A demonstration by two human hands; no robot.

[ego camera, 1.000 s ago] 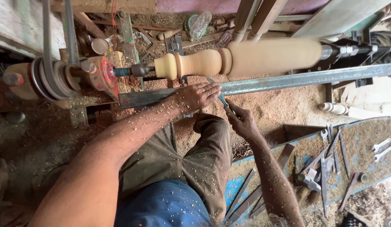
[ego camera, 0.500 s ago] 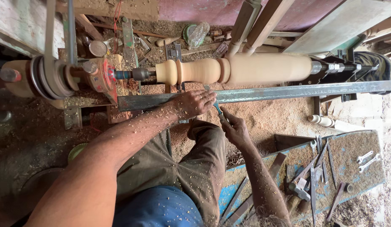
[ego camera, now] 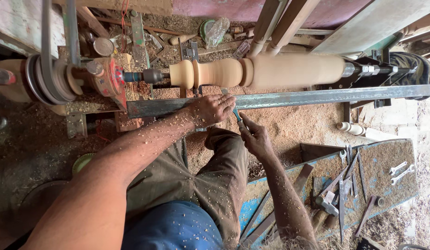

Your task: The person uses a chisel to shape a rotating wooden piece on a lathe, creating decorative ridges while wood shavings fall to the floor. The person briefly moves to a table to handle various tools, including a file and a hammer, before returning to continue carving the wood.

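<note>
Bracing a chisel (ego camera: 236,114) on the metal rail (ego camera: 289,99), both hands (ego camera: 211,110) (ego camera: 255,137) crowd it.

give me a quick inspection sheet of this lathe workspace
surface: steel rest bar runs across, sawdust below it.
job's things: pale turned wood piece mounted on the lathe; chisel angled toward it.
clutter: wrenches and hammer on the blue board.
hands: left hand on the bar over the chisel; right hand grips its handle.
cables: drive belt on the pulley.
surroundings: shavings on the ground.
</note>
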